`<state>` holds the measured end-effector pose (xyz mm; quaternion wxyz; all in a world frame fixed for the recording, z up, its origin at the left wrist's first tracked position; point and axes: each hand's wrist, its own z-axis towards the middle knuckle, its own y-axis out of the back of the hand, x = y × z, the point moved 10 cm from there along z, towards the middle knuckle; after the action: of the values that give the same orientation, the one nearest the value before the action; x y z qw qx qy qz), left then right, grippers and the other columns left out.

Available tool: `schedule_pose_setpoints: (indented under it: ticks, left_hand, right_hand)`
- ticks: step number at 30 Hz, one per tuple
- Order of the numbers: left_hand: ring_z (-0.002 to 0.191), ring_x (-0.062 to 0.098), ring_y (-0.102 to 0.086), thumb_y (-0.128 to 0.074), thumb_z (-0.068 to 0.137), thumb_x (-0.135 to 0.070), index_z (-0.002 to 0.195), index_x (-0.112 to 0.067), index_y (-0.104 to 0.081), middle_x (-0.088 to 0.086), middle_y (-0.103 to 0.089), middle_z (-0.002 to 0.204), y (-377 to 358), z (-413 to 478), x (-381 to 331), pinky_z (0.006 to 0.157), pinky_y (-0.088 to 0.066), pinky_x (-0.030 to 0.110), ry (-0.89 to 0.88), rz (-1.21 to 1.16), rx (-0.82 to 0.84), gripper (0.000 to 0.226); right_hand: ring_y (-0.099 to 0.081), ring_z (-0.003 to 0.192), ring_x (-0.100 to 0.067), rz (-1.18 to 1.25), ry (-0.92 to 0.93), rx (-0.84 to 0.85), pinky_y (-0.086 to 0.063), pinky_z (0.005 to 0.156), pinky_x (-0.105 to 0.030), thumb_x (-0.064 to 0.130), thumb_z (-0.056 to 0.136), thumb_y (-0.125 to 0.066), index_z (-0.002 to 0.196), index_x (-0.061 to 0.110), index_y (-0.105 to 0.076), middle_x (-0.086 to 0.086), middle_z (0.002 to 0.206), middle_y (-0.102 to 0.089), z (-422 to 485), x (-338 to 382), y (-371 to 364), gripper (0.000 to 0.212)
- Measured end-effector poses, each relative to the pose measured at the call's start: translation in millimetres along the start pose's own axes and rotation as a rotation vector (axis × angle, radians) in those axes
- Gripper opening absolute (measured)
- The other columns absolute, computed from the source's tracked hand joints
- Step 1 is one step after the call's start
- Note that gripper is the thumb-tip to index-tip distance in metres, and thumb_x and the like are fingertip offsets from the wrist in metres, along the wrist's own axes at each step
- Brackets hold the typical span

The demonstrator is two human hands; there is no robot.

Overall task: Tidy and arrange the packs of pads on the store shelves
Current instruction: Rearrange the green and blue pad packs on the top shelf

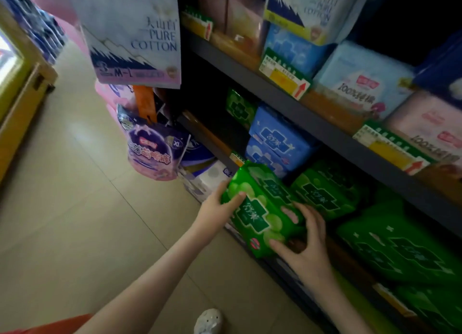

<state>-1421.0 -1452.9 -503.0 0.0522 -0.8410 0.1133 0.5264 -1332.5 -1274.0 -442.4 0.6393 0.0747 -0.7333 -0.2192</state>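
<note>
The green pack (260, 208) looks light and soft (puffy plastic wrap, likely a little slippery), so take it by its two short ends. It is at the front edge of the lower shelf (282, 268), beside a second green pack (325, 193). Your left hand (217, 206) clasps its far end, your right hand (308, 241) its near end, fingers spread.

Most fingers of the left hand (216, 207) are hidden behind the held green pack (260, 208). Price label (285, 74) print is blurred, unreadable. The bottom edge crops the white shoe (208, 320).
</note>
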Motion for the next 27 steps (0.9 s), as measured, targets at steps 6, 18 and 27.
schedule_pose_setpoints:
  ticks: [6,18,27]
  left_hand:
    - [0.100,0.000,-0.058,-0.058,0.093,-0.034,0.140,-0.033,-0.039,-0.019,-0.057,0.113,87.7,58.7,-30.9,0.086,-0.051,0.023,-0.206,-0.048,-0.220,0.051]
    - [0.138,0.030,-0.029,-0.058,0.083,0.000,0.151,-0.021,-0.015,0.015,-0.022,0.154,86.0,181.6,-74.1,0.104,-0.036,0.031,-0.663,0.527,-0.245,0.083]
    - [0.136,0.038,-0.036,-0.067,0.072,-0.007,0.140,-0.004,-0.040,0.021,-0.037,0.147,53.2,207.9,-74.9,0.109,-0.031,0.053,-0.687,0.965,-0.138,0.073]
  right_hand:
    - [-0.028,0.128,-0.007,-0.230,0.325,-0.081,-0.037,0.099,-0.019,0.016,0.070,-0.082,0.126,0.044,-0.038,0.014,0.140,-0.018,83.1,50.4,-77.2,0.076]
    - [-0.037,0.118,-0.043,-1.102,0.473,-0.199,-0.041,0.095,-0.059,-0.002,0.041,-0.085,0.119,0.003,-0.050,-0.024,0.129,-0.039,272.1,57.1,-166.2,0.086]
    - [-0.056,0.097,-0.041,-1.332,0.128,-0.215,-0.040,0.096,-0.049,-0.001,0.070,-0.069,0.112,-0.001,-0.055,-0.027,0.098,-0.062,293.3,46.5,-154.0,0.045]
